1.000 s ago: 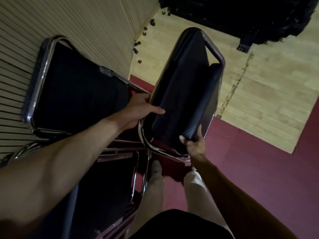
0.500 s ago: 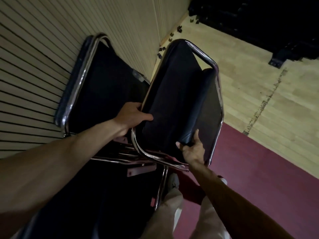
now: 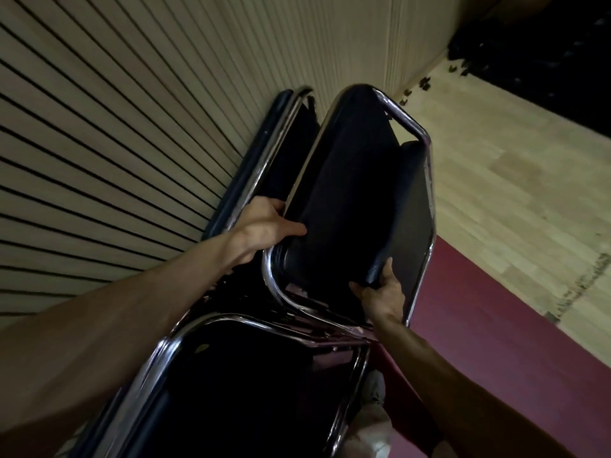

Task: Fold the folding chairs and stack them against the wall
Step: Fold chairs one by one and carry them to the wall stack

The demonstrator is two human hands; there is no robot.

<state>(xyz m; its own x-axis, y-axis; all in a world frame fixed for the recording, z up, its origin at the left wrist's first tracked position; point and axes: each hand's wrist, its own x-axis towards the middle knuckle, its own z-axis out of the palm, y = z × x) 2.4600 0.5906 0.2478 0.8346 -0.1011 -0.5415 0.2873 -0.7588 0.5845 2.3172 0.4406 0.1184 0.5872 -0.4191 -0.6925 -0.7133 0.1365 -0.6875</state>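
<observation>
The stacking step seems to be in hand: the left hand [image 3: 264,223] curls round the chrome tube of a folded chair [image 3: 350,193] and the right hand [image 3: 382,294] grips its seat pad's edge, holding it tilted just beside another chair [image 3: 264,163] leaning on the slatted wall [image 3: 139,120]. The next move likely calls for swinging it flat against that one. A third chair [image 3: 248,391] close below could snag the frame.
</observation>
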